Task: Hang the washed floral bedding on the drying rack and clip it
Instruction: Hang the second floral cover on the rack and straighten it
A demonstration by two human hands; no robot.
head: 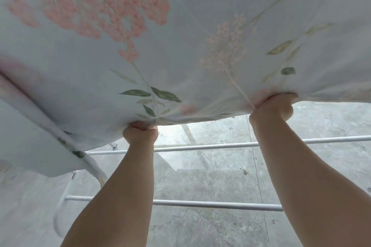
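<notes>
The pale blue floral bedding (180,36), printed with pink blossoms and green leaves, billows above the drying rack's white rails (200,147). The left hand (140,133) and right hand (273,106) each grip its bunched lower edge.

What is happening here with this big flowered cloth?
A person holds the floral bedding up with both hands. The left hand and the right hand each grip its near edge. The white bars of the drying rack run below the hands. On the left the bedding seems to drape over a bar. No clip is in view.
</notes>
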